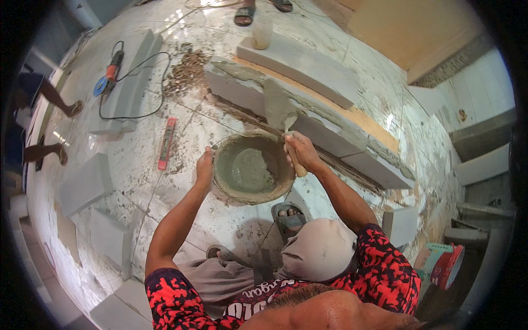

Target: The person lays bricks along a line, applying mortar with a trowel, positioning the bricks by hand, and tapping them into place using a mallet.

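Observation:
My left hand (204, 162) is closed on the left rim or handle of a round tub (224, 179) holding wet grey mortar (252, 168). My right hand (300, 149) grips the wooden handle of a trowel (279, 107), just above the tub's right side. Its wide blade, coated in mortar, reaches onto a long row of pale grey blocks (330, 137) lying diagonally beyond the tub. A thick, uneven mortar layer (352, 132) covers the top of that row, with a light wooden board (377, 132) behind it. My sandalled foot (289, 217) is below the tub.
An angle grinder (110, 77) with cord lies on blocks at upper left; a red level (166, 143), rubble (190, 71) and loose blocks (85, 184) are around. A plastic jug (261, 33) stands behind. Other people's legs (58, 151) and feet (243, 15) show. A bucket (440, 264) is lower right.

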The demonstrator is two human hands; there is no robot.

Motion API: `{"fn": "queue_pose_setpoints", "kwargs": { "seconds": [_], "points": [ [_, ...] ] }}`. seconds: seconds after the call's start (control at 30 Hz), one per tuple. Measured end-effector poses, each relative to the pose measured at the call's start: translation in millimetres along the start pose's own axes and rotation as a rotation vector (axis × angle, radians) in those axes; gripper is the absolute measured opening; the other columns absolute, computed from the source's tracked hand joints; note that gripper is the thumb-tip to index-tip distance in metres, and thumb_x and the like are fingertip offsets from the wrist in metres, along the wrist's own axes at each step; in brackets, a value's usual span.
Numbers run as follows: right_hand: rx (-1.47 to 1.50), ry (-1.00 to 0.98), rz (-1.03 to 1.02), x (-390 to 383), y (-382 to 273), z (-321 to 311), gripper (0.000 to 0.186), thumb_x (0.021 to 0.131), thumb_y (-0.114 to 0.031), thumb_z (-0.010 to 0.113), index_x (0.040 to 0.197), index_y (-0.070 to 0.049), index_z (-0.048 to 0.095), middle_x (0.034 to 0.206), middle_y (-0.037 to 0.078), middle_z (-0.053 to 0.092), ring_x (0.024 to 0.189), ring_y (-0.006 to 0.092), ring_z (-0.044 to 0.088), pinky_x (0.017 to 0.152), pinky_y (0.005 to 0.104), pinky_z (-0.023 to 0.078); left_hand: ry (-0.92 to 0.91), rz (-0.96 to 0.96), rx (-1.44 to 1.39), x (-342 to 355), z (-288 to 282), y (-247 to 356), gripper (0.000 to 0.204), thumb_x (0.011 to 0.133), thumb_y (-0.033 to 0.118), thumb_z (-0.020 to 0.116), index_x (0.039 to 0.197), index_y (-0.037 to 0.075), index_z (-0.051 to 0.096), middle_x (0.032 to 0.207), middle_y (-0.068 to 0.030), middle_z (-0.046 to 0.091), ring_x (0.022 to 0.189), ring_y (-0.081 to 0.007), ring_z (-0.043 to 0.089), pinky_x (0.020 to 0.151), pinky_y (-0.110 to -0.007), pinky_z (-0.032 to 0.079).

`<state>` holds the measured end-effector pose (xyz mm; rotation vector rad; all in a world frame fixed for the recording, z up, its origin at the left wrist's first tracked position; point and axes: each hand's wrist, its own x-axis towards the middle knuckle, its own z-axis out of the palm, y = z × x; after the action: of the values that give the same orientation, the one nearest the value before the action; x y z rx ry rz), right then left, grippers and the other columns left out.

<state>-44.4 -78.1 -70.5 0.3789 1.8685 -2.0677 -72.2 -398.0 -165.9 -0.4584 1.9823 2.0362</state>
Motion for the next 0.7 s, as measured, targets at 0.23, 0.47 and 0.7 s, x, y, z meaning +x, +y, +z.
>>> {"fn": "queue_pose_setpoints", "kwargs": {
  "seconds": [0.23,0.47,0.7],
  "points": [
    [-0.46,0.082,-0.277,36,-51,23,0.026,0.089,-0.023,0.05,0.097,0.001,0.055,0.075,0.017,0.056,0.068,0.0297,0.059,0.063,0.0401,0.047,0.114,0.003,-0.009,-2,-25,-8,0.055,0.098,0.048,0.038,0.101,0.001,0.065,0.09,-0.0089,0.065,0.082,-0.0173,0.058,0.078,-0.03,0.045],
    [-1.031,0.125,-0.549,79,-108,61,0.036,0.086,-0.015,0.047,0.113,0.008,0.046,0.098,0.036,0.055,0.092,0.0497,0.057,0.082,0.0531,0.044,0.193,-0.007,-0.023,-22,-72,8,0.055,0.098,0.048,0.039,0.099,0.0,0.065,0.087,-0.0081,0.065,0.081,-0.0162,0.058,0.078,-0.03,0.045],
    [-1.208,0.189,-0.689,151,-101,103,0.026,0.085,-0.012,0.045,0.095,0.01,0.052,0.09,0.036,0.057,0.081,0.0514,0.058,0.07,0.0502,0.051,0.242,0.065,-0.02,-14,-69,-1,0.053,0.099,0.045,0.04,0.098,-0.001,0.065,0.085,-0.0077,0.064,0.08,-0.0167,0.057,0.077,-0.031,0.045]
  ]
}}
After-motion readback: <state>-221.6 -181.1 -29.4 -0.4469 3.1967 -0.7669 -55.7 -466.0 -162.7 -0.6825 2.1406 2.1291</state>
